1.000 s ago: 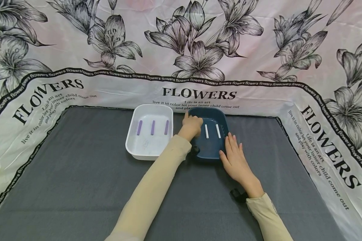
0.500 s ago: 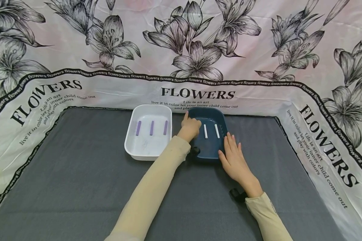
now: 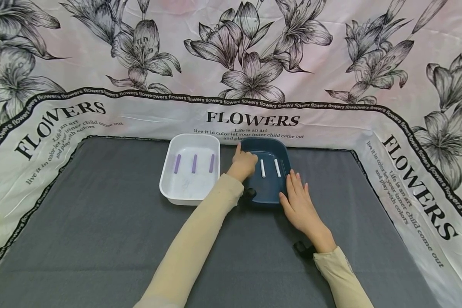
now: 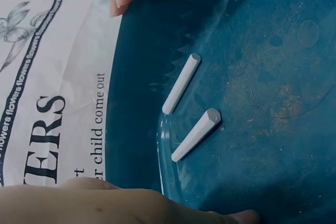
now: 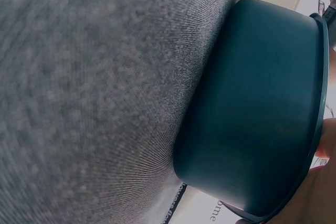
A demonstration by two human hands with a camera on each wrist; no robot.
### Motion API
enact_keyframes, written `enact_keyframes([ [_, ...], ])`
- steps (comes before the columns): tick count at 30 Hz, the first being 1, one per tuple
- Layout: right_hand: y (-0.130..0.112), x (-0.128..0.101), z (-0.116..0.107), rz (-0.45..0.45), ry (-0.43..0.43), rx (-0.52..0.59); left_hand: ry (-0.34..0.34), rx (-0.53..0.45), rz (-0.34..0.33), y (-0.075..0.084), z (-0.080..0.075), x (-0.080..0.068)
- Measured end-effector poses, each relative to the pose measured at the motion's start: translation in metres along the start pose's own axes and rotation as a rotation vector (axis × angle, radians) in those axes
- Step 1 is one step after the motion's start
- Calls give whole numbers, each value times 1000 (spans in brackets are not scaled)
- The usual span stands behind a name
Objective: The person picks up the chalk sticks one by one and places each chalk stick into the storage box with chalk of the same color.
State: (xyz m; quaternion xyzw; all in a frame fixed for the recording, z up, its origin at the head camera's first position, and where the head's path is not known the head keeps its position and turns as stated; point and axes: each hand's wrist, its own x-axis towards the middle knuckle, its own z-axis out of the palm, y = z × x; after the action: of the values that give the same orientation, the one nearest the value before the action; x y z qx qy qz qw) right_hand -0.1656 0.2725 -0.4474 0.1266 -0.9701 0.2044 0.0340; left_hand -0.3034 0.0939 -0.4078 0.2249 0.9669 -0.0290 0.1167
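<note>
A dark blue tray (image 3: 267,191) stands on the grey cloth with two white chalk sticks, the left chalk (image 3: 263,168) and the right chalk (image 3: 277,168), lying apart inside it. At its left wall, my left hand (image 3: 244,166) grips the rim: the thumb reaches inside and the index finger points forward along the edge. The other left fingers are hidden. My right hand (image 3: 303,211) lies along the right wall near the front corner, fingers straight and touching the tray. In the right wrist view, the tray's outer wall (image 5: 252,103) rises from the cloth.
Left of the blue tray is a white tray (image 3: 188,190) holding three purple chalk sticks, one being the middle chalk (image 3: 194,164). My left forearm crosses close to its right front corner. Behind both trays hangs a flower-printed cloth (image 3: 254,117).
</note>
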Motion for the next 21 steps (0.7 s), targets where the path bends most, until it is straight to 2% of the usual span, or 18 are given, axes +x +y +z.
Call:
enact_keyframes([
  [13, 0, 3, 1, -11, 7, 1, 38, -67, 21, -6, 2, 2],
  [17, 0, 3, 2, -19, 16, 2, 47, -115, 45, -8, -1, 1],
  [21, 1, 3, 2, -22, 16, 6, 25, -180, 88, -10, -6, -1],
])
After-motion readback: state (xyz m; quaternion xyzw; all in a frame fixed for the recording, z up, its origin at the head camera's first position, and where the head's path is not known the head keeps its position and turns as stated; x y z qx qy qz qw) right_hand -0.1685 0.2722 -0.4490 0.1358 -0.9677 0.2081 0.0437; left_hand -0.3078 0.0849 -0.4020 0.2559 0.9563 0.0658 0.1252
